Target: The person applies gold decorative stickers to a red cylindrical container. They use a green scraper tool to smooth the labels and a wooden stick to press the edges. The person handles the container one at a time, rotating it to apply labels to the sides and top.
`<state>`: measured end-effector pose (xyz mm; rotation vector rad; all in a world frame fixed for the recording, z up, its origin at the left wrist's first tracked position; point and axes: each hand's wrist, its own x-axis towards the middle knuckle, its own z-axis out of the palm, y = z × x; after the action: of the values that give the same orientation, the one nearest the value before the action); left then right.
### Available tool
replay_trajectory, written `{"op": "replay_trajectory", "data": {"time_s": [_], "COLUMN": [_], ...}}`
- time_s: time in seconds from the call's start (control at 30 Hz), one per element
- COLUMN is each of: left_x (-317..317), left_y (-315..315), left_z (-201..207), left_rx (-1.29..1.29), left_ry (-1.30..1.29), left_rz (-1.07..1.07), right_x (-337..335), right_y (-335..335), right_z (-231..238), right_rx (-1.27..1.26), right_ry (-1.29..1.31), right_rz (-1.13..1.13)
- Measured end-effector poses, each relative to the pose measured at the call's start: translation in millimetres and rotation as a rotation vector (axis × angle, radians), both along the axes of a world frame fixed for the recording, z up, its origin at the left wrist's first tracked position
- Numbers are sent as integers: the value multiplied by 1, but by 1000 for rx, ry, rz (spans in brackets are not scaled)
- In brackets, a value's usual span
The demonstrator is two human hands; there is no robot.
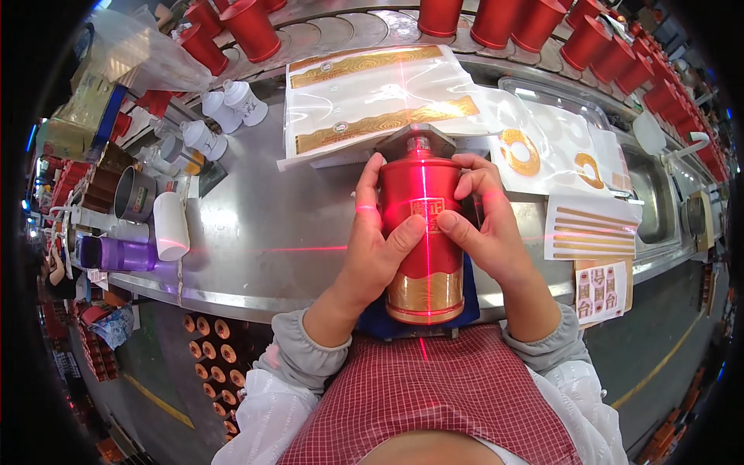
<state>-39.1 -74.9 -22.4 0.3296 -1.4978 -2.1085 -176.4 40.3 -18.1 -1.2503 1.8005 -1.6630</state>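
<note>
A red bottle with a narrow neck and a gold wood-grain band round its base lies in front of me, its neck pointing away. My left hand wraps its left side and my right hand its right side. Both thumbs press on the front, at the small gold lettering in the middle. Red laser lines cross there, one running along the bottle's length. Blue cloth shows beneath the bottle, and a dark metal piece sits behind its neck.
Sheets of gold wood-grain labels lie beyond the bottle. To the right are gold ring stickers, gold strips and a sink. White bottles, a paper roll and a purple container stand left. Red bottles line a conveyor behind.
</note>
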Motion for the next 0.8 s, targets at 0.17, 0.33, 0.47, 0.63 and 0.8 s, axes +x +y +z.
{"op": "replay_trajectory", "data": {"time_s": [0.17, 0.33, 0.47, 0.63, 0.8], "left_x": [2, 2, 2, 1, 1], "left_y": [-2, -2, -1, -3, -1], "left_z": [-1, -2, -3, -9, -5], "left_rx": [12, -25, -4, -67, 70], "left_ry": [30, 26, 20, 34, 89], "left_rz": [-13, -23, -17, -12, -22], "right_x": [1, 3, 0, 1, 0], "right_y": [1, 0, 0, 1, -1], "right_z": [5, 6, 3, 2, 1], "right_rx": [13, 11, 9, 15, -2], "right_ry": [-38, -11, 51, 73, 53], "right_rz": [1, 1, -10, -24, -18]}}
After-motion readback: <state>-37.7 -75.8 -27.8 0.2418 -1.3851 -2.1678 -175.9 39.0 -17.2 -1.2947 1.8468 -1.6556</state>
